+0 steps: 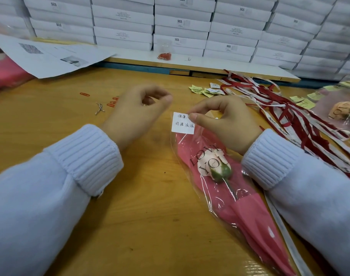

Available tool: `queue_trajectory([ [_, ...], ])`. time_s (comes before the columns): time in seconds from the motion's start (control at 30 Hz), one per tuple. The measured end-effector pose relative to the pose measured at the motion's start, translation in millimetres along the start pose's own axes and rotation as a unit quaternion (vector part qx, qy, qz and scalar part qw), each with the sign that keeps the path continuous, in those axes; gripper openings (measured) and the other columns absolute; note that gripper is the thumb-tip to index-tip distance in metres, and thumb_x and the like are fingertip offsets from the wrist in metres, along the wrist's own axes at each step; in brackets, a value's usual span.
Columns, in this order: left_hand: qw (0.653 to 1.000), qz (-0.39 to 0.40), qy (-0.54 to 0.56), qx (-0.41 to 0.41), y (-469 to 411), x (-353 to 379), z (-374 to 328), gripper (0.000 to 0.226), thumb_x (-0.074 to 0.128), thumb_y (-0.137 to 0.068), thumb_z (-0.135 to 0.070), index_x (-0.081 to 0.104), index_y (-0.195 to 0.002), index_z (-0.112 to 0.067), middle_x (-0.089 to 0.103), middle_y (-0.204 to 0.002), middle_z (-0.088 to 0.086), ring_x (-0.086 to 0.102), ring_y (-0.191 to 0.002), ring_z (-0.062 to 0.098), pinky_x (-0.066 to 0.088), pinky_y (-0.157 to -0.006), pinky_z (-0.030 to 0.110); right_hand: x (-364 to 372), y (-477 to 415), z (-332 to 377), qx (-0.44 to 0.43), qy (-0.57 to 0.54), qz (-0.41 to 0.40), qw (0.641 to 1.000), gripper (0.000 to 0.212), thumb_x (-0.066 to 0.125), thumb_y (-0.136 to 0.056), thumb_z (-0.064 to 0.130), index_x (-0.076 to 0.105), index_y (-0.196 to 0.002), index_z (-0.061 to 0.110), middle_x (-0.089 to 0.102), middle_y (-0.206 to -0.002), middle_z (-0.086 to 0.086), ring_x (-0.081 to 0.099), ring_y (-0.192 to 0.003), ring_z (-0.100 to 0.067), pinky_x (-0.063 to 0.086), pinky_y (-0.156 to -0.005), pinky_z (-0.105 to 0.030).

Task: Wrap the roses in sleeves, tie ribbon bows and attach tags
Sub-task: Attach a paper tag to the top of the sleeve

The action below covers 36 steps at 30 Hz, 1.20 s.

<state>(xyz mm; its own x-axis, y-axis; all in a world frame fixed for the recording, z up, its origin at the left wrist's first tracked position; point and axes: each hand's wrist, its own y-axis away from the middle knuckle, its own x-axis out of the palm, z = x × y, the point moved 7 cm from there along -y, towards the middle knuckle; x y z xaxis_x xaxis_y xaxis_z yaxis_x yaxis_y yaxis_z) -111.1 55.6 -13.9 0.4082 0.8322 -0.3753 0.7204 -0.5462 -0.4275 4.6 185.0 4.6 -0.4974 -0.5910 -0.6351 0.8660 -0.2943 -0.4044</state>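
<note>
Both curled: right hand (224, 124) pinches the tag (181, 125); left hand (138, 114) possibly pinching, unclear.

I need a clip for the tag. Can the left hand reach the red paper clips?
Probably yes: the clips lie on the table right beside the left hand, nothing between them. Its curled fingers may already hold something.

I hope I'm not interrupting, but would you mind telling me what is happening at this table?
A person is at the tagging step. The right hand pinches a small white handwritten paper tag at the top of the clear plastic sleeve lined with pink paper, which lies on the wooden table with a pale rose inside. The left hand hovers nearby, fingers curled; whether it holds anything is unclear. Loose red and white ribbons lie to the right.
</note>
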Motion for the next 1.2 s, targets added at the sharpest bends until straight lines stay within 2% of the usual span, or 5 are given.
queue_trajectory([
  [0.13, 0.977, -0.142, -0.136, -0.084, -18, -60, 45, 0.007, 0.062, -0.087, -0.02, 0.065, -0.086, -0.027, 0.058, -0.075, -0.011, 0.06, -0.078, 0.015, 0.05, -0.078, 0.033, 0, 0, -1, 0.004, 0.0, -0.003, 1.0, 0.017, 0.07, -0.084, 0.02, 0.068, -0.076, 0.034, 0.071, -0.081, 0.008, 0.063, -0.082, -0.003, 0.043, -0.08, -0.009],
  [0.3, 0.929, -0.103, -0.306, -0.182, -26, -93, 84, 0.007, 0.059, -0.09, -0.029, 0.063, -0.093, -0.034, 0.062, -0.105, 0.001, 0.054, -0.1, 0.024, 0.038, -0.099, 0.048, 1, 0, -2, 0.003, -0.002, -0.007, 1.0, 0.016, 0.07, -0.083, 0.019, 0.068, -0.076, 0.033, 0.071, -0.081, 0.006, 0.063, -0.082, -0.006, 0.044, -0.08, -0.013],
  [0.4, 0.893, -0.094, -0.394, -0.196, -31, -92, 84, 0.014, 0.056, -0.091, -0.038, 0.065, -0.102, -0.037, 0.049, -0.128, 0.013, 0.036, -0.124, 0.035, 0.026, -0.101, 0.05, 1, 0, -3, 0.006, -0.012, -0.008, 1.0, 0.017, 0.071, -0.083, 0.018, 0.069, -0.075, 0.033, 0.071, -0.082, 0.002, 0.063, -0.082, -0.007, 0.046, -0.08, -0.017],
  [0.93, 0.875, -0.029, -0.438, -0.202, -34, -77, 88, 0.021, 0.058, -0.086, -0.052, 0.062, -0.104, -0.043, 0.038, -0.141, 0.013, 0.025, -0.13, 0.034, 0.026, -0.099, 0.047, 4, -1, -6, 0.017, -0.025, 0.0, 1.0, 0.013, 0.069, -0.084, 0.014, 0.071, -0.078, 0.025, 0.069, -0.08, 0.001, 0.062, -0.079, -0.005, 0.046, -0.077, -0.013],
  [1.2, 0.896, -0.066, -0.375, -0.23, -35, -85, 94, 0.02, 0.066, -0.081, -0.05, 0.067, -0.086, -0.03, 0.059, -0.117, 0.008, 0.034, -0.122, 0.033, 0.029, -0.092, 0.045, 5, -1, -4, 0.012, -0.027, 0.005, 1.0, 0.011, 0.069, -0.084, 0.014, 0.072, -0.08, 0.024, 0.07, -0.081, 0.001, 0.062, -0.079, -0.006, 0.047, -0.078, -0.015],
])
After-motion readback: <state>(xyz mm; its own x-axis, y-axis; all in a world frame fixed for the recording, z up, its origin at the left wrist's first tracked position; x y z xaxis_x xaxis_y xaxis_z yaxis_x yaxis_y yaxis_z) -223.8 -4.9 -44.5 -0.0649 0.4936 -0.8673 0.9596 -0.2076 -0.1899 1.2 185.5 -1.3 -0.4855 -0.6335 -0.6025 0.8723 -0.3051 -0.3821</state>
